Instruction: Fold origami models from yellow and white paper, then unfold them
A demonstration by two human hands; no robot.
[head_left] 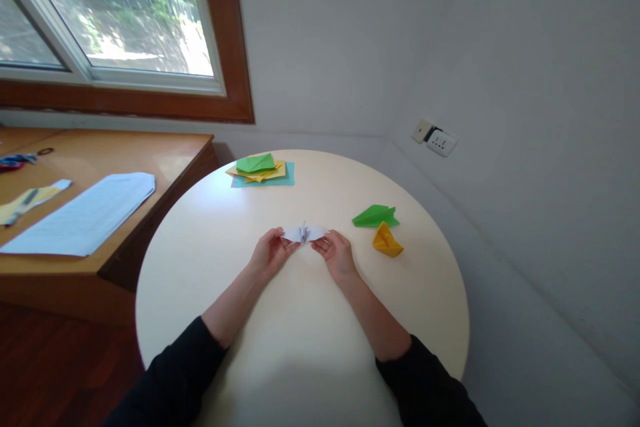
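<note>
Two hands on one white folded paper piece [304,233]: left hand [270,253] pinched its left wing, right hand [337,255] pinched the right wing, piece between my fingertips just above the round table [300,347]. Center folds too small to read. Both forearms angled inward, palms facing each other.

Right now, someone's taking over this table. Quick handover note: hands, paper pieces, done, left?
Left hand: pinches the left wing of the white folded paper figure.
Right hand: pinches its right wing. The figure sits low over the round table, near the middle.
Done, by the look of it: green folded piece and yellow folded piece lie to the right.
Left: the white figure looks nearly finished, wings spread. Stack of coloured sheets waits at the far edge.
</note>
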